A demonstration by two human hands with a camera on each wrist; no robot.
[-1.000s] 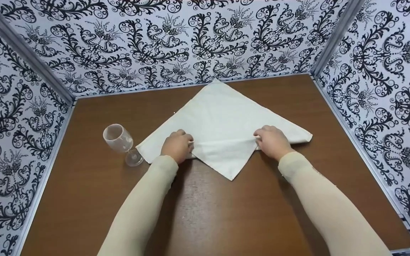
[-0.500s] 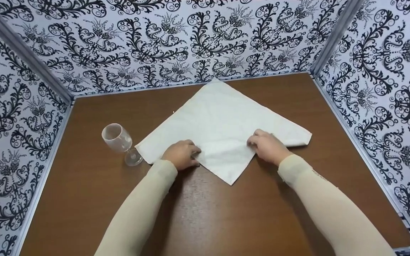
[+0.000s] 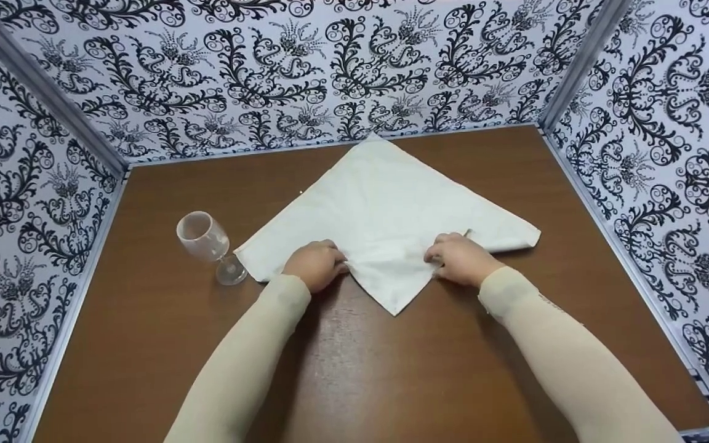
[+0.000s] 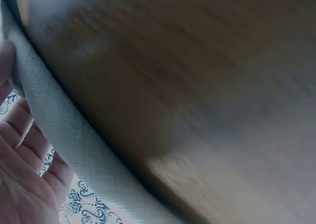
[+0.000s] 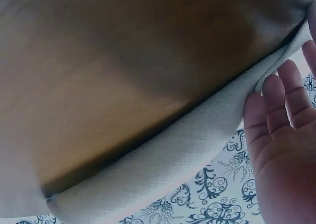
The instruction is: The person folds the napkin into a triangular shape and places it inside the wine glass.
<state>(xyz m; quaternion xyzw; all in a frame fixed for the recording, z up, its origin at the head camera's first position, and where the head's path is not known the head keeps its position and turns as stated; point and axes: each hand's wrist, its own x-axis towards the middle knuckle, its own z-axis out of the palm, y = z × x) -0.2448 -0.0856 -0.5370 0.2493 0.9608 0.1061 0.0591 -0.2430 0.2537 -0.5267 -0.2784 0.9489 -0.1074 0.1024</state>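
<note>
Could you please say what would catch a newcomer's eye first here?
Probably the white cloth on the brown table, held either side of its near tip by the left hand and right hand. Next come the patterned walls behind and beside the table, and the glass by the cloth's left corner.

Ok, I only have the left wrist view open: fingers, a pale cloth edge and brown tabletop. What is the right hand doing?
Observer: In the head view, the right hand holds the white cloth near its folded front edge.

Operator: Is anything else on the table?

Observer: Yes, a clear stemmed glass stands just left of the cloth.

Operator: Anything more that I can't see?

Observer: The cloth's near corner lies between the right hand and the left hand, pointing toward the bottom of the head view.
</note>
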